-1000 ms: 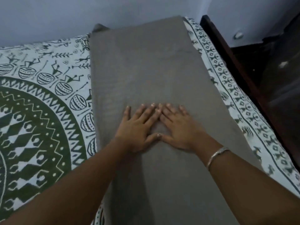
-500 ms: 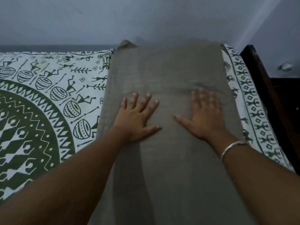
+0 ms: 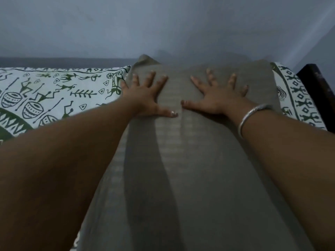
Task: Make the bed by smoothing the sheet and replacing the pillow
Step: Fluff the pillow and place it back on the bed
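Observation:
A long folded grey cloth (image 3: 190,178) lies lengthwise down the right part of the bed, on top of a white sheet with green figures and drums (image 3: 59,91). My left hand (image 3: 145,95) lies flat, fingers spread, near the cloth's far left edge. My right hand (image 3: 219,96) is flat and spread on the cloth's far right part, with a silver bangle on the wrist. Both palms press on the cloth near its far end by the wall. No pillow is visible.
A pale blue-grey wall (image 3: 163,26) rises right behind the bed's far edge. A dark wooden bed frame (image 3: 319,91) runs along the right side. The printed sheet also shows as a strip (image 3: 297,98) right of the cloth.
Both hands have slid away from me along the grey cloth toward the wall and spread apart. The view has tilted up, showing more wall.

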The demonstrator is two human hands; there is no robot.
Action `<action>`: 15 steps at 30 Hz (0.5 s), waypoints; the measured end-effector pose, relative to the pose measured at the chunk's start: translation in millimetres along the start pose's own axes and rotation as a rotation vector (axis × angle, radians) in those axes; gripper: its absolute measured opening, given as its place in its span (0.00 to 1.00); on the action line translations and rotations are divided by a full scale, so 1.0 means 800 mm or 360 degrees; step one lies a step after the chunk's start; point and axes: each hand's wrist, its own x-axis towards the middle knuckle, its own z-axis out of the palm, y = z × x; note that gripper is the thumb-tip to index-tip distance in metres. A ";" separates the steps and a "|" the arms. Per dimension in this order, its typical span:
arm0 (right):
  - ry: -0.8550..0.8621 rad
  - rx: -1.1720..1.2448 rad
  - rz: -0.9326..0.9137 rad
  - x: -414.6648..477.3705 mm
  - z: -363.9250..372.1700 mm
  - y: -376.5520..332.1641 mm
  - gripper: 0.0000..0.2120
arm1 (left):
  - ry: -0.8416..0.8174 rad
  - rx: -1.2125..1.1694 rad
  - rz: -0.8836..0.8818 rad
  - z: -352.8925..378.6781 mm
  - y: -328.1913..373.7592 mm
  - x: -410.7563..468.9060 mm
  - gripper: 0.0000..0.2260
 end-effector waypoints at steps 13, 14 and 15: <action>-0.0197 -0.0153 0.0001 0.083 -0.028 0.002 0.71 | -0.0338 -0.0527 -0.0232 -0.024 -0.030 0.089 0.60; -0.0180 -0.0145 0.0013 0.086 -0.024 0.005 0.71 | -0.0326 -0.0510 -0.0241 -0.023 -0.031 0.090 0.59; -0.0160 -0.0129 0.0006 0.085 -0.022 0.008 0.71 | -0.0309 -0.0497 -0.0236 -0.023 -0.032 0.089 0.58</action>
